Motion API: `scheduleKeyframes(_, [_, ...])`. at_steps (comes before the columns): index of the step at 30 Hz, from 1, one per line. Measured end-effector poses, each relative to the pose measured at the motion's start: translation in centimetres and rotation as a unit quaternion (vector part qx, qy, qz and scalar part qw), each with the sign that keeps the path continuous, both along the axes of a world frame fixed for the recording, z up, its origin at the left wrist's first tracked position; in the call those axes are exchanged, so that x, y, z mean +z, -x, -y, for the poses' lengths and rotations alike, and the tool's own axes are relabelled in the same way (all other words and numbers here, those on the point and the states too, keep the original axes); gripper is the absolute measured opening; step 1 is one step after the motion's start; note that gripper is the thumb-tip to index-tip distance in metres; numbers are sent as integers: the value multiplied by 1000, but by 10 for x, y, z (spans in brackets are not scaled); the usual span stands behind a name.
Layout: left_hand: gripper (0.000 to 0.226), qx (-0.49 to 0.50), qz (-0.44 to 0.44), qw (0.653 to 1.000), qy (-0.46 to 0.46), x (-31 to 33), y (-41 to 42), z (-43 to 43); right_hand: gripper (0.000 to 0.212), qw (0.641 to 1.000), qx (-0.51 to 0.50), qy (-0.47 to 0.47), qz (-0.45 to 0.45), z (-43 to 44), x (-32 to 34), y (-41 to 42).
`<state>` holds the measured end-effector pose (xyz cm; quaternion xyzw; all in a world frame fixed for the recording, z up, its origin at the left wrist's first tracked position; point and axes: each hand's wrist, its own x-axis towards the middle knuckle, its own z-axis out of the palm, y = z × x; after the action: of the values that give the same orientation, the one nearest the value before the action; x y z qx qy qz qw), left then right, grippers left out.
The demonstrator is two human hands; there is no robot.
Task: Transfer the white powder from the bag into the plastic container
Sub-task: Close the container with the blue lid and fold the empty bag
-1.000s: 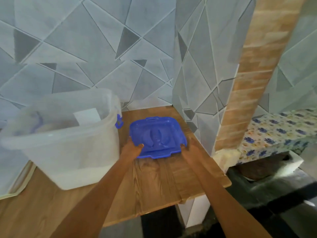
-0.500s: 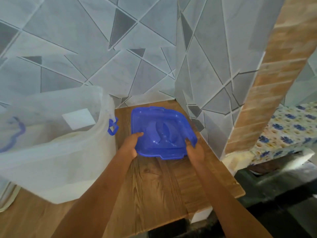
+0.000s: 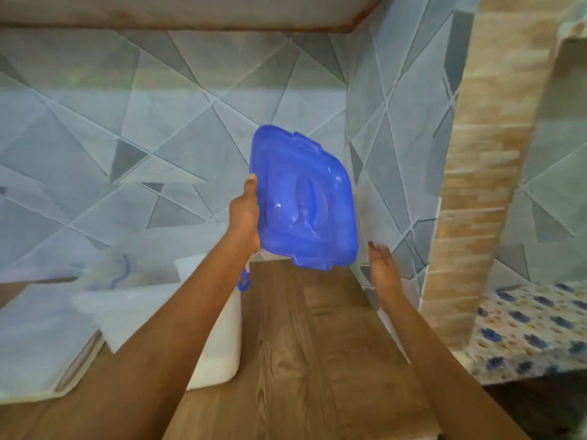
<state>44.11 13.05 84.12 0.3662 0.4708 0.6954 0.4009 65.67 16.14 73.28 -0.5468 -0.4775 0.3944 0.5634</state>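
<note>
Left grip [image 3: 244, 217]: I am clasping one blue lid [image 3: 301, 198] by its left edge, tilted, above the surface [image 3: 317, 344].
Right grip [image 3: 381, 262]: fingers relaxing, holding nothing, beneath the lid's lower corner.
Plastic container [image 3: 219, 344]: one, sitting at the surface's left.

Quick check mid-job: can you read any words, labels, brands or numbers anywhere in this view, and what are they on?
No text can be read in this view.
White patch on the plastic container: blurred, no letters to make out.
Blue lid held by the left hand: moulded ridges only, no legible marking.
Flowered cloth: pattern only, no writing.
</note>
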Motion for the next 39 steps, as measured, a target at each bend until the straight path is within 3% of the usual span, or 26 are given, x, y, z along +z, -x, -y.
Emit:
scheduleKeyframes(2, [33, 67, -69, 994, -51, 28, 28, 22, 60, 998, 16, -11, 59, 3, 13, 16])
scheduleKeyframes(4, [32, 143, -200, 965, -87, 43, 57, 46, 66, 991, 48, -16, 122, 11, 22, 41])
scheduleKeyframes(6, [32, 206, -342, 909, -122, 51, 82, 73, 74, 982, 90, -11, 163, 21, 32, 71])
scheduleKeyframes(9, [50, 252, -489, 822, -148, 52, 117, 103, 62, 988, 124, -44, 87, 31, 40, 116])
scheduleKeyframes(12, [69, 280, -610, 733, -110, 42, 155, 115, 58, 986, 143, -74, 37, 40, 48, 147])
scheduleKeyframes(17, [64, 220, -784, 568, -122, 7, 199, 117, 55, 988, 126, -80, 34, 43, 53, 177])
scheduleKeyframes(20, [59, 185, -836, 490, -160, -23, 216, 107, 53, 991, 114, -61, 24, 47, 50, 192])
scheduleKeyframes(23, [57, 144, -846, 482, -177, -48, 228, 101, 53, 995, 96, -31, 16, 49, 42, 206])
scheduleKeyframes(28, [60, 79, -812, 539, -207, -64, 243, 100, 50, 996, 88, -16, -12, 54, 20, 213])
scheduleKeyframes(31, [57, 66, -815, 533, -219, -70, 248, 101, 60, 996, 76, 2, -46, 53, 12, 216])
scheduleKeyframes(39, [58, 42, -817, 532, -216, -73, 249, 99, 51, 997, 55, 43, -26, 46, 20, 223])
